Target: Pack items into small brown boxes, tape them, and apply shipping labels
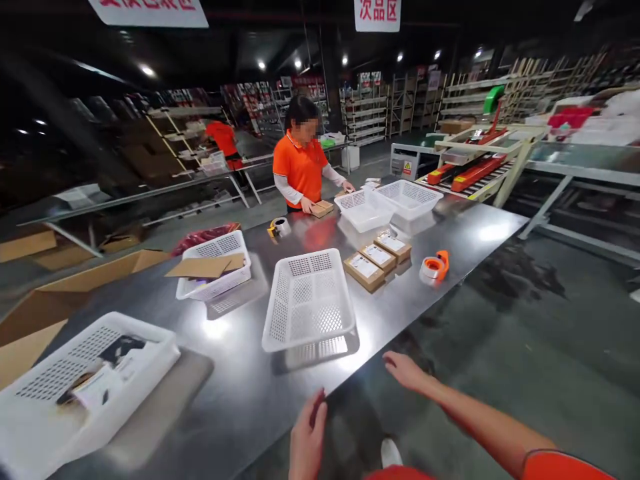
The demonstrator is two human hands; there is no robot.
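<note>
My left hand is at the near edge of the metal table, thumb and fingers stretched out and nothing in it. Past the edge, over the floor, my right hand hangs with its fingers extended, also holding nothing. The nearest thing to both is a white plastic basket with perforated sides and nothing inside. To its right lie three small cardboard boxes with white labels, side by side. An orange tape dispenser stands near the table edge.
At left is a white basket with packaged items; behind it, another basket carries flat cardboard. Across the table a co-worker handles a small box beside two white baskets. A carton-sealing machine stands back right.
</note>
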